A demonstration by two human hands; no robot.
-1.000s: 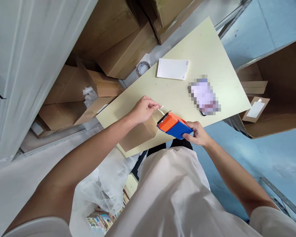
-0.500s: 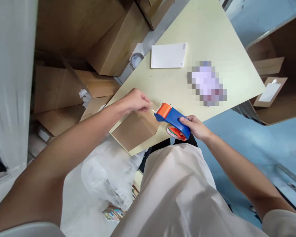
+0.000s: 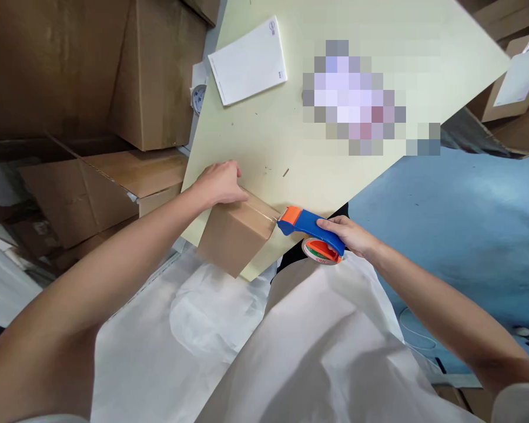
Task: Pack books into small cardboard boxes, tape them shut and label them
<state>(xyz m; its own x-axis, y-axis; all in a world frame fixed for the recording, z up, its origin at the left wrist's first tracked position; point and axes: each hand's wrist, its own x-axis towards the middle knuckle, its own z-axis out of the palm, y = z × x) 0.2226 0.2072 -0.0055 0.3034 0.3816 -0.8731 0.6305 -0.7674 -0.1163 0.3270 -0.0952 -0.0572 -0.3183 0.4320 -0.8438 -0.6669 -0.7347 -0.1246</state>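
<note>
A closed brown cardboard box (image 3: 233, 238) sits at the near left corner of the table, partly over its edge. My left hand (image 3: 223, 183) rests on the box's far top edge, thumb on the top and fingers bent, some of them hidden. My right hand (image 3: 346, 231) is closed around the handle of a blue and orange tape dispenser (image 3: 311, 224), which carries a tape roll. The dispenser's orange head is at the right end of the box top. A shiny strip of clear tape (image 3: 263, 210) runs along the box top up to this head.
On the pale yellow table (image 3: 317, 170) lie a white pad of paper (image 3: 249, 61) and a blurred-out item (image 3: 352, 97). Large cardboard boxes (image 3: 158, 76) stand on the left. A tape roll (image 3: 198, 100) is beside the table's left edge. White plastic (image 3: 216, 305) lies below.
My left hand has moved from the tape's end near the dispenser to the box's far edge. The box is turned and shows a taped top. The view has shifted closer to the table.
</note>
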